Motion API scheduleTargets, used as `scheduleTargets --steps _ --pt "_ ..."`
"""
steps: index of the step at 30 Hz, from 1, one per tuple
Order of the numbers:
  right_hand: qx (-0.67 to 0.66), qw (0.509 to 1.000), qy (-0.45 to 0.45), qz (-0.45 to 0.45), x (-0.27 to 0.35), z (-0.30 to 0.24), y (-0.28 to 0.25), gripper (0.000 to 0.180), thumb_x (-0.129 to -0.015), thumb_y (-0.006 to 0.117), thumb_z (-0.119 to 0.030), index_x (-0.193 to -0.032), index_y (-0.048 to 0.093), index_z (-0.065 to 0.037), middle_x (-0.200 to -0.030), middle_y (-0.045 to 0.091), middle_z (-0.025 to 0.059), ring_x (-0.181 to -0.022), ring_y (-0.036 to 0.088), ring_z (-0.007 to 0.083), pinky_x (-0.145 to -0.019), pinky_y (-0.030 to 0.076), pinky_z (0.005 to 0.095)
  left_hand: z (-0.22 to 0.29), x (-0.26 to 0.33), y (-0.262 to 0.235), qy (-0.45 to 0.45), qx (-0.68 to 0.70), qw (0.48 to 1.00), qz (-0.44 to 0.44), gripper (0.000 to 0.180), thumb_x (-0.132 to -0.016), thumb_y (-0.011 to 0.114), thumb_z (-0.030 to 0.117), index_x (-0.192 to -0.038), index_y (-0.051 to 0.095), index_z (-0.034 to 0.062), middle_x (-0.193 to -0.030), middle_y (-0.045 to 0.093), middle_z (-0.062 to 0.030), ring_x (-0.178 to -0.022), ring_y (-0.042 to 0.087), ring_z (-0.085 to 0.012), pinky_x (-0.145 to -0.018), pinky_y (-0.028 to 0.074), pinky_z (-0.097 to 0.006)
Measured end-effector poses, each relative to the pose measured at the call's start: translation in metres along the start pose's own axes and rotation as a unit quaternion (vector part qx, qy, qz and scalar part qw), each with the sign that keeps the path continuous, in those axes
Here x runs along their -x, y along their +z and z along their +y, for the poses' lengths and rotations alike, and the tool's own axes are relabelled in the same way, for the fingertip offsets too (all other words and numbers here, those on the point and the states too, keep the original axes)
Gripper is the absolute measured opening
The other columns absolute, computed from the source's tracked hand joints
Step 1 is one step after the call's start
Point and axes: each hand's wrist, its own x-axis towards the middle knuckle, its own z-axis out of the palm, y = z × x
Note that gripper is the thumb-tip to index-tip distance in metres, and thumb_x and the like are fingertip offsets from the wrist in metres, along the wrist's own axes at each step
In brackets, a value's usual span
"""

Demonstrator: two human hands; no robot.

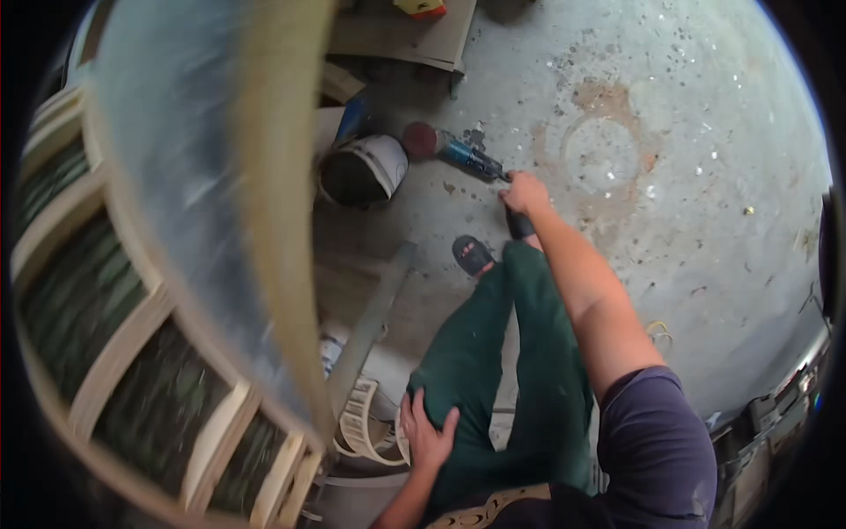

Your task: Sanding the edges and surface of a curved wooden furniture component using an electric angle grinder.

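My right hand (pixel 526 192) reaches far forward with its arm stretched out. It is closed around the rear end of a blue and black angle grinder (pixel 471 159). A round reddish-brown disc (pixel 420 140) sits at the tool's far end, low over the floor and beside a white bucket-like container (pixel 388 160) with a dark inside. My left hand (pixel 429 429) rests on my green-trousered thigh, thumb and fingers apart, holding nothing.
A large curved wooden frame (pixel 128 357) with ribs and a pale, blurred panel (pixel 176 115) fills the left side. Behind stands a low table (pixel 432 40). A smaller ribbed curved piece (pixel 357 414) lies near my left hand. Stained concrete floor (pixel 705 220) spreads rightward.
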Motion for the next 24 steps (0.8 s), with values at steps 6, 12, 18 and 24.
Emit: scheduleTargets --steps 6,12,18,24 --pt "0.032 0.985 -0.066 0.157 -0.109 -0.019 0.1 0.076 -0.09 0.078 -0.032 -0.157 0.048 -0.015 -0.152 0.058 0.0147 -0.139 0.058 0.0347 -0.114 0.048 0.0507 -0.006 -0.018 -0.006 -0.017 -0.036 0.999 0.0 0.086 -0.093 0.081 0.04 -0.16 0.042 0.0018 -0.165 0.031 -0.0363 -0.153 0.033 -0.0524 -0.127 0.027 -0.057" --pt "-0.012 0.994 -0.086 0.073 -0.115 -0.058 0.102 0.077 -0.062 0.088 -0.033 -0.134 0.071 -0.009 -0.128 0.073 0.0206 -0.115 0.072 0.038 -0.096 0.059 0.047 -0.008 -0.021 -0.017 -0.021 -0.062 0.997 0.042 0.083 -0.094 0.08 0.046 -0.156 0.046 0.0024 -0.161 0.034 -0.0378 -0.149 0.038 -0.0543 -0.124 0.033 -0.058" --pt "-0.211 0.97 -0.03 -0.118 -0.019 0.105 0.032 0.02 -0.066 0.083 -0.025 -0.072 0.081 -0.006 -0.071 0.077 0.0089 -0.065 0.071 0.0171 -0.064 0.059 0.039 0.018 -0.014 -0.013 0.111 -0.016 0.994 0.017 0.079 -0.095 0.079 0.048 -0.155 0.05 0.0063 -0.159 0.042 -0.0342 -0.148 0.042 -0.0514 -0.123 0.035 -0.055" --pt "-0.269 0.961 -0.03 -0.047 0.331 0.076 -0.096 0.058 -0.066 0.083 -0.018 -0.117 0.067 0.004 -0.087 0.068 0.0089 -0.076 0.065 0.021 -0.072 0.056 0.0392 0.096 0.048 -0.031 0.135 0.197 0.965 -0.105 0.069 -0.102 0.072 0.048 -0.152 0.053 0.004 -0.147 0.059 -0.0253 -0.142 0.055 -0.0429 -0.12 0.042 -0.05"
